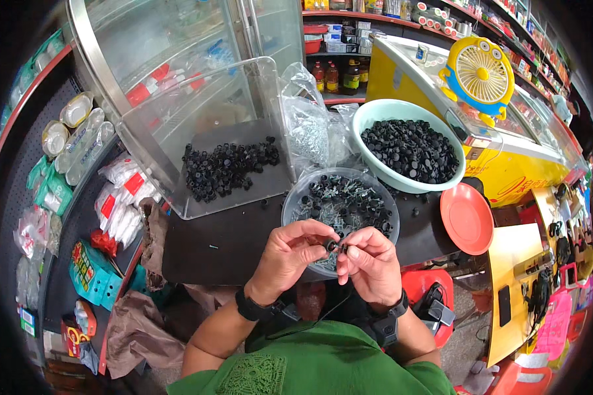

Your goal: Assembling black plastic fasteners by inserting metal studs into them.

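Note:
My left hand point(294, 253) pinches a small round black plastic part point(331, 245) between thumb and fingertips. Close against it, my right hand point(370, 263) is closed on another small dark piece point(343, 249), mostly hidden by the fingers. Both hands are over the near rim of a clear round tub point(290, 214) that holds black parts mixed with silvery screws point(339, 209). Behind it on the right, a pale green basin point(359, 135) is filled with black round caps point(412, 150). A tilted clear plastic bin point(145, 141) on the left contains more black parts point(224, 171).
A clear bag of screws point(313, 135) stands between bin and basin. One loose screw point(213, 247) lies on the dark table point(197, 260). An orange-red plate point(466, 217) is at the table's right edge. A yellow freezer point(402, 76) with a fan point(481, 72) stands beyond; shelves point(79, 217) line the left.

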`<state>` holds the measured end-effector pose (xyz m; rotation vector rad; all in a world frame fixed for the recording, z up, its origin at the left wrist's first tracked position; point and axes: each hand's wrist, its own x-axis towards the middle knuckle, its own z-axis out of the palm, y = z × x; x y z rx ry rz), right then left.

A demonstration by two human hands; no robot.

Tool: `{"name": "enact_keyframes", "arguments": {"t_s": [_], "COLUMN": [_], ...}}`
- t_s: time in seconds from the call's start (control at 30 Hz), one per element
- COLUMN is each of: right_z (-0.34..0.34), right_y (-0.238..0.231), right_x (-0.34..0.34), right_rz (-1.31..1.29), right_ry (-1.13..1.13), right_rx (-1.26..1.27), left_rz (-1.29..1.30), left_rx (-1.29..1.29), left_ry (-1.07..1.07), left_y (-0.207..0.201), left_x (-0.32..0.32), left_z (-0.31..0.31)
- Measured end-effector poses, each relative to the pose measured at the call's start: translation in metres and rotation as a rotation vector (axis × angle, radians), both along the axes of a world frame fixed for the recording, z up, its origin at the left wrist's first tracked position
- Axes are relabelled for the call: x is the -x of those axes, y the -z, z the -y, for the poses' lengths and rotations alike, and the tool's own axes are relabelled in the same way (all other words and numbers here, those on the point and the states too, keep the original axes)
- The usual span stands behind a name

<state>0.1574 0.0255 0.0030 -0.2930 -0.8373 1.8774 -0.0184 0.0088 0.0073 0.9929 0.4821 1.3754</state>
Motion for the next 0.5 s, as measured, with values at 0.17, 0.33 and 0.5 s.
{"name": "enact_keyframes", "arguments": {"t_s": [0.17, 0.33, 0.5], "right_z": [0.0002, -0.0004, 0.0017], "right_y": [0.0021, 0.0029, -0.0012], "right_x": [-0.0016, -0.0028, -0.0006], "right_rz": [-0.006, -0.03, -0.048], "right_ry": [-0.047, -0.065, -0.069], "right_rx": [0.04, 0.055, 0.064], "left_rz": [-0.137, -0.229, -0.177], "left_rx": [-0.066, -0.106, -0.046], "left_ry": [-0.088, -0.127, -0.075], "left_y": [-0.0016, -0.0004, 0.0025], "left_x": [0.0003, 0.0015, 0.001], "left_z": [-0.0001, 0.0017, 0.0028]}}
